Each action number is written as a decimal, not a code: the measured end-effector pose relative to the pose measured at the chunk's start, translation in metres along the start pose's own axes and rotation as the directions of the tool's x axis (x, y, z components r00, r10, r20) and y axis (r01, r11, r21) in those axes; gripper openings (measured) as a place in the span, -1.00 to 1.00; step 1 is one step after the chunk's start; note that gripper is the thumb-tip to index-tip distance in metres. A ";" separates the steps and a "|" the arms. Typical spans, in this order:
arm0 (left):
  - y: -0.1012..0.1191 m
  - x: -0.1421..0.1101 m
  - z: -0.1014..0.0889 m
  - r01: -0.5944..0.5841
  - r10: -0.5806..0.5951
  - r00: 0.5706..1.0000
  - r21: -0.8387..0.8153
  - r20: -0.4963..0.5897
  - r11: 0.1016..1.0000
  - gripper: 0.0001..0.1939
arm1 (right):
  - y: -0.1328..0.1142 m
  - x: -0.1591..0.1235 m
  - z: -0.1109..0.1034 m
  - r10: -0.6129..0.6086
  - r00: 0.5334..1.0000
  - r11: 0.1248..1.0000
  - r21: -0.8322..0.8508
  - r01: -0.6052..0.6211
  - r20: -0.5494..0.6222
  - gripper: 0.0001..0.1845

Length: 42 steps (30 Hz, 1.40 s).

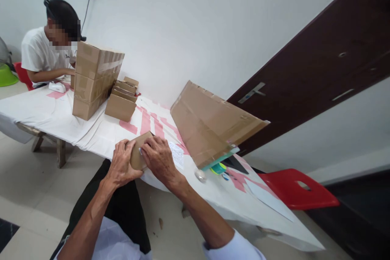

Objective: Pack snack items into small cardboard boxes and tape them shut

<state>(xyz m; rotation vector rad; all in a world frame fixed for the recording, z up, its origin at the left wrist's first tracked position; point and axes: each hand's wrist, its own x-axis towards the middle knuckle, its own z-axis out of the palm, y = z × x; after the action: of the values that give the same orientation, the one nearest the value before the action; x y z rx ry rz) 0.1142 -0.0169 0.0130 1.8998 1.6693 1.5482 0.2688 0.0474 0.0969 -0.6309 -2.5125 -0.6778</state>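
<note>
A small brown cardboard box (138, 157) is at the near edge of the table, in front of me. My left hand (122, 164) grips it from the left, with fingers along the top and the thumb along the near side. My right hand (159, 158) bends over the box from the right, its fingers closed in a pinch. At those fingertips, against the box, shows a small white sticker (140, 151); part of it is hidden. Just beyond my right hand lies a white sheet with small printed marks (176, 155).
A stack of cardboard cartons (87, 83) and several open boxes (121, 105) stand at left. Propped cardboard (210, 126), a green tape roll (218, 168) and a white mouse (200, 176) are at right, near a red chair (297, 191). A co-worker (45, 50) sits far left.
</note>
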 end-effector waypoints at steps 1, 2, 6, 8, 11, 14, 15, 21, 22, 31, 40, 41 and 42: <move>0.000 0.000 0.000 -0.001 0.001 1.000 0.000 0.002 1.000 0.12 | 0.000 0.000 0.001 0.004 1.000 1.000 -0.001 -0.004 0.001 -0.84; 0.000 0.000 0.000 -0.003 0.003 1.000 -0.001 0.002 1.000 0.12 | 0.000 0.000 0.001 0.009 1.000 1.000 -0.006 -0.009 -0.002 -0.85; 0.003 0.000 0.000 -0.009 0.009 1.000 0.000 0.003 1.000 0.09 | 0.000 0.000 0.002 0.012 1.000 0.999 -0.030 -0.012 -0.006 -0.86; 0.004 0.000 0.000 -0.004 0.004 1.000 0.007 0.000 1.000 0.08 | 0.000 0.000 0.002 0.002 1.000 1.000 -0.030 -0.002 -0.001 -0.84; 0.004 0.000 0.001 0.001 -0.001 1.000 0.009 -0.002 1.000 0.08 | 0.001 0.000 0.002 0.001 1.000 1.000 -0.031 0.000 0.009 -0.81; 0.004 0.000 0.002 0.000 0.000 1.000 -0.005 -0.009 1.000 0.07 | 0.001 0.002 0.002 0.004 1.000 1.000 -0.025 -0.003 0.028 -0.80; 0.004 0.000 0.002 0.000 0.000 1.000 -0.008 -0.013 1.000 0.07 | 0.002 0.002 0.002 0.005 1.000 1.000 -0.022 -0.005 0.031 -0.80; 0.006 0.001 0.002 -0.002 0.002 1.000 -0.011 -0.012 1.000 0.06 | 0.004 0.005 0.003 0.015 0.998 0.999 -0.043 -0.013 0.057 -0.82; 0.006 0.001 0.002 -0.003 0.003 1.000 -0.011 -0.009 1.000 0.06 | 0.005 0.005 0.003 0.018 0.997 0.999 -0.048 -0.015 0.070 -0.82; 0.009 0.002 0.001 0.007 -0.007 1.000 0.003 -0.003 1.000 0.06 | 0.001 0.013 0.000 0.040 0.982 0.988 -0.152 -0.012 0.185 -0.76; 0.010 0.003 0.001 0.012 -0.012 1.000 0.000 0.020 1.000 0.05 | 0.001 0.012 0.004 0.014 0.984 0.982 -0.186 0.020 0.180 -0.80; 0.010 0.002 0.001 0.013 -0.013 1.000 0.002 0.018 1.000 0.05 | 0.001 0.011 0.004 0.010 0.985 0.982 -0.186 0.023 0.175 -0.81; 0.010 0.002 0.001 0.015 -0.015 1.000 0.005 0.017 1.000 0.06 | 0.001 0.011 0.004 0.007 0.986 0.982 -0.186 0.025 0.168 -0.81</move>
<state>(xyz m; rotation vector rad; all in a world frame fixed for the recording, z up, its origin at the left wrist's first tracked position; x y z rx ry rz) 0.1209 -0.0181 0.0211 1.8932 1.6774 1.5204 0.2598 0.0540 0.0995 -0.7728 -2.6263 -0.9071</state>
